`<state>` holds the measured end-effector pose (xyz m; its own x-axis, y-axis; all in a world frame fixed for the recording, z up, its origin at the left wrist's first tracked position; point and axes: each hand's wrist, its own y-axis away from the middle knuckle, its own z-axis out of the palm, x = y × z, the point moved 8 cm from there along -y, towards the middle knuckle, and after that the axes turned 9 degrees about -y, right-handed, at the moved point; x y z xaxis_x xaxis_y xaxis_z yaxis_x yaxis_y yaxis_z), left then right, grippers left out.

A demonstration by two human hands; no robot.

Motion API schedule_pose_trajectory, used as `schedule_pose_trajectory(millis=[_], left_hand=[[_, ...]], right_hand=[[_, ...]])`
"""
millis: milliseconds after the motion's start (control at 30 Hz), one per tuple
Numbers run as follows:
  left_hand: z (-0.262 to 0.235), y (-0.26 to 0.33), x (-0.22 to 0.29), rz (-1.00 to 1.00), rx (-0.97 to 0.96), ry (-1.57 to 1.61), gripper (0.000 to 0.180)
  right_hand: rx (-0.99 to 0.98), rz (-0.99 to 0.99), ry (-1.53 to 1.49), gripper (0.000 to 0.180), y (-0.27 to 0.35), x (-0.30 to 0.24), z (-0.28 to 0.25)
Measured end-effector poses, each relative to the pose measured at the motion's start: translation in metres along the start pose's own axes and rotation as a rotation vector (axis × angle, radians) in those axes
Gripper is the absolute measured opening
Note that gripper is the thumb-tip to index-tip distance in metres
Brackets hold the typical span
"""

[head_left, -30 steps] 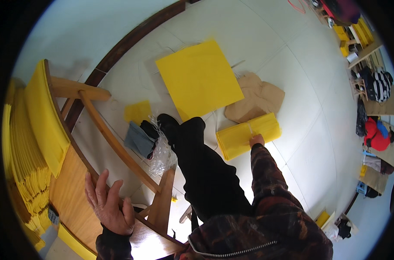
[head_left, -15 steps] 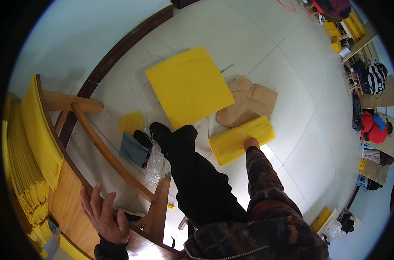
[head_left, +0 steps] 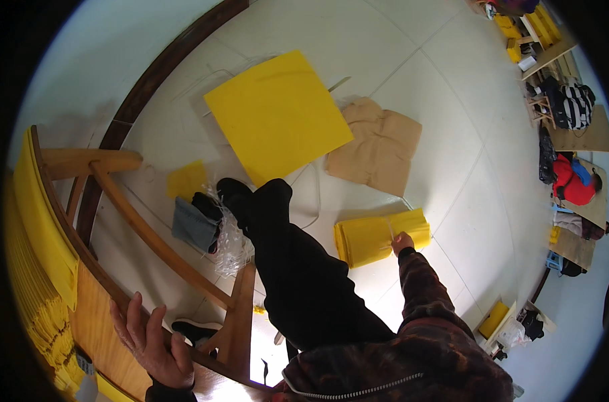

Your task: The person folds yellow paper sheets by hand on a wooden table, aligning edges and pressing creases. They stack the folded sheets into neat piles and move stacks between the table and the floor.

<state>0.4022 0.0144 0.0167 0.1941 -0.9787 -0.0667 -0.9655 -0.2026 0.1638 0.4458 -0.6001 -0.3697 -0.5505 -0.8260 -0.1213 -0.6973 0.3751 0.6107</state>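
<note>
My right hand [head_left: 403,241] is closed on the pale band around a folded yellow bundle [head_left: 363,242], at its near side. The bundle looks like stacked sheets or bags and hangs or rests at the right of my leg; which of the two I cannot tell. My left hand [head_left: 154,345] is open, fingers spread, at the edge of the wooden table [head_left: 107,311], holding nothing. Beside it on the table stands a tall stack of yellow sheets [head_left: 40,268]. A crumpled brown paper sheet [head_left: 378,147] lies on the floor beyond the bundle.
A flat yellow square [head_left: 277,117] lies on the tiled floor ahead. Clear plastic strips [head_left: 234,244] and a grey-blue cloth [head_left: 194,224] are near my foot. A wooden table leg brace [head_left: 160,234] stands at left. Along the right wall, a person in red [head_left: 575,181] is at a table.
My right hand has drawn the yellow bundle towards me and to the right, away from the brown paper, which is now more fully visible. My left hand stays open at the table edge.
</note>
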Motion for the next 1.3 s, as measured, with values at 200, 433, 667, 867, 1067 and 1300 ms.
schedule_pose_trajectory(millis=[200, 433, 667, 867, 1067, 1300], left_hand=[[0.001, 0.000, 0.002, 0.005, 0.000, -0.044, 0.034], [0.003, 0.003, -0.002, -0.066, -0.061, 0.022, 0.035], [-0.002, 0.002, -0.009, -0.093, 0.021, 0.132, 0.032], [-0.004, -0.001, -0.004, -0.068, 0.033, 0.131, 0.032], [-0.007, 0.000, -0.004, -0.057, 0.057, 0.168, 0.030], [-0.010, -0.002, -0.007, -0.044, 0.042, 0.186, 0.030]], right_hand=[[-0.162, 0.248, 0.272, 0.034, 0.004, -0.040, 0.009], [0.340, -0.546, 0.324, 0.032, -0.071, -0.237, 0.052], [0.270, -0.385, 0.635, 0.043, -0.136, -0.277, 0.088], [0.070, -0.351, 0.530, 0.038, -0.130, -0.287, 0.073], [0.007, -0.214, 0.437, 0.028, -0.141, -0.251, 0.046], [0.377, -0.196, 0.133, 0.022, -0.092, -0.163, -0.160]])
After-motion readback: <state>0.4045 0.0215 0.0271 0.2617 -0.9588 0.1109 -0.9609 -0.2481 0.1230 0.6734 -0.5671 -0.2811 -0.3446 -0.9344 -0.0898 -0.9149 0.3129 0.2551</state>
